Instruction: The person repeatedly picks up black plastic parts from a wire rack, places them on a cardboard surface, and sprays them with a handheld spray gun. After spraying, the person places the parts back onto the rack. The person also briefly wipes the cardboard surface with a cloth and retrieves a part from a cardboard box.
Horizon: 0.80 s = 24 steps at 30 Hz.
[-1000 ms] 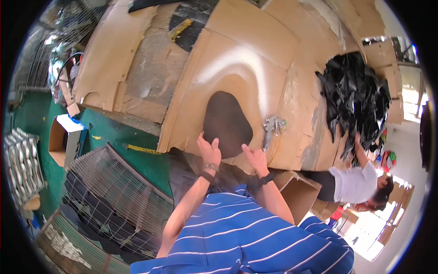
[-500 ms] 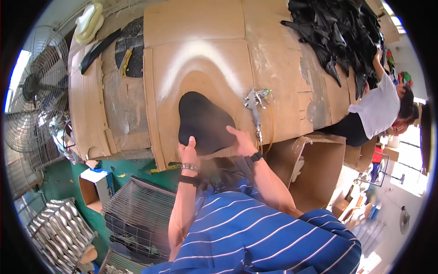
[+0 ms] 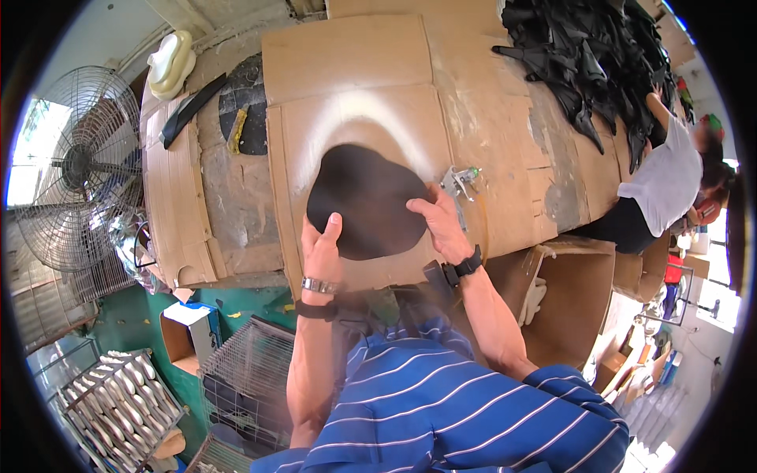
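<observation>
Between my two hands is a flat, rounded black piece (image 3: 367, 201) of sheet material, held above the cardboard. My left hand (image 3: 322, 251) grips its lower left edge, thumb on top and fingers tucked underneath. On the right edge, my right hand (image 3: 445, 225) holds it the same way, with the fingers partly hidden. Behind the piece, a white sprayed arc (image 3: 359, 102) marks the cardboard sheet (image 3: 347, 51). A metal spray gun (image 3: 459, 183) with a yellowish hose lies just beyond my right hand.
A heap of black pieces (image 3: 587, 63) covers the far right, where a person in a white shirt (image 3: 666, 177) reaches in. An open cardboard box (image 3: 572, 307) stands below the table's right edge. At left are a large fan (image 3: 79, 162), a wire cage (image 3: 244, 378) and a rack of pale forms (image 3: 118, 402).
Both hands have turned the black piece and brought it closer, so it looks broader. My right hand has moved up its right edge. The whole view has shifted slightly.
</observation>
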Tool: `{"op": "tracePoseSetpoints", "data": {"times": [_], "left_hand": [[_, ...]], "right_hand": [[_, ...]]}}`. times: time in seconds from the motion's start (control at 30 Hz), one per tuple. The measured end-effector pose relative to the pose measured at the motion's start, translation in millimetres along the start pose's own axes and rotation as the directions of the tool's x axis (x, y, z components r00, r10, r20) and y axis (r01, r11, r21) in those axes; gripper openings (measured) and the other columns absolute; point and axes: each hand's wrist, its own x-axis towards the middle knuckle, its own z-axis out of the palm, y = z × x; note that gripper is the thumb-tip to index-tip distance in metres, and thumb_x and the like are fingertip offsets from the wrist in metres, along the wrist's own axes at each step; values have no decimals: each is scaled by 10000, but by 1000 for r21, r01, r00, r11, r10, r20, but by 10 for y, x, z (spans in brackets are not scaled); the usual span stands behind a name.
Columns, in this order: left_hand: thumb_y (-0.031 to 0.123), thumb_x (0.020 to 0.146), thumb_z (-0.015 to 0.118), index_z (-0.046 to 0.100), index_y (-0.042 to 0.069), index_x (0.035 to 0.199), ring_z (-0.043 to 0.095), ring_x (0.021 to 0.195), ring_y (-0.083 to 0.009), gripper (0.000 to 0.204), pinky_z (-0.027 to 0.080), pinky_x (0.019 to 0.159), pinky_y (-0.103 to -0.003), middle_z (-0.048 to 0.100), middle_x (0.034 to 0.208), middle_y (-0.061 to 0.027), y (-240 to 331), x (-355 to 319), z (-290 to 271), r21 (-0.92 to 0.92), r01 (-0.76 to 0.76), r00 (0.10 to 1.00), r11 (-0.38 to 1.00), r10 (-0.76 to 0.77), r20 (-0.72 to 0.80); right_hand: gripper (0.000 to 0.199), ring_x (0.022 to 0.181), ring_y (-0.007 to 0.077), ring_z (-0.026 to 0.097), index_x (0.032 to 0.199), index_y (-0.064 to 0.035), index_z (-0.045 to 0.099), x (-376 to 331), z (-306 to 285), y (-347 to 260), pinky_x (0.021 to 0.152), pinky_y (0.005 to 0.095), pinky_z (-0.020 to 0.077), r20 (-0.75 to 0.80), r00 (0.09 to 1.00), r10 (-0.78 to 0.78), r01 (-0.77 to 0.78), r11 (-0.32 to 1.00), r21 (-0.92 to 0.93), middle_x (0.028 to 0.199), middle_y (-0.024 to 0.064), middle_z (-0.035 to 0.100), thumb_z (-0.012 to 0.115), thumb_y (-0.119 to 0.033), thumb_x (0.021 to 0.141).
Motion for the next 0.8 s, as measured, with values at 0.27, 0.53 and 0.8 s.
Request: {"op": "tracePoseSetpoints", "data": {"times": [0.27, 0.53, 0.8], "left_hand": [[126, 927, 708, 444, -59, 1416, 558, 1249, -293, 585, 411, 1093, -375, 578, 1371, -191, -1423, 540, -558, 357, 27, 993, 934, 17, -119], [108, 896, 754, 521, -57, 1313, 631, 1119, -278, 505, 485, 995, -362, 650, 1237, -194, -1544, 546, -452, 364, 141, 949, 921, -21, -315], [123, 886, 773, 515, -23, 1373, 621, 1125, -264, 570, 490, 987, -380, 633, 1265, -177, -1486, 347, -588, -89, 74, 912, 993, -104, -397]], "right_hand": [[358, 908, 253, 679, 1037, 82, 649, 289, -211, 1182, 813, 375, 531, -194, 980, 53, -99, 967, -236, 970, 164, 709, 724, -162, 787], [462, 957, 387, 693, 1015, 122, 641, 255, -84, 1201, 840, 442, 530, -371, 927, 58, -252, 828, -501, 981, 291, 705, 707, -267, 773], [432, 921, 375, 685, 965, 133, 628, 330, -134, 1336, 811, 439, 521, -340, 937, 85, -240, 862, -447, 949, 287, 696, 705, -249, 778]]}}
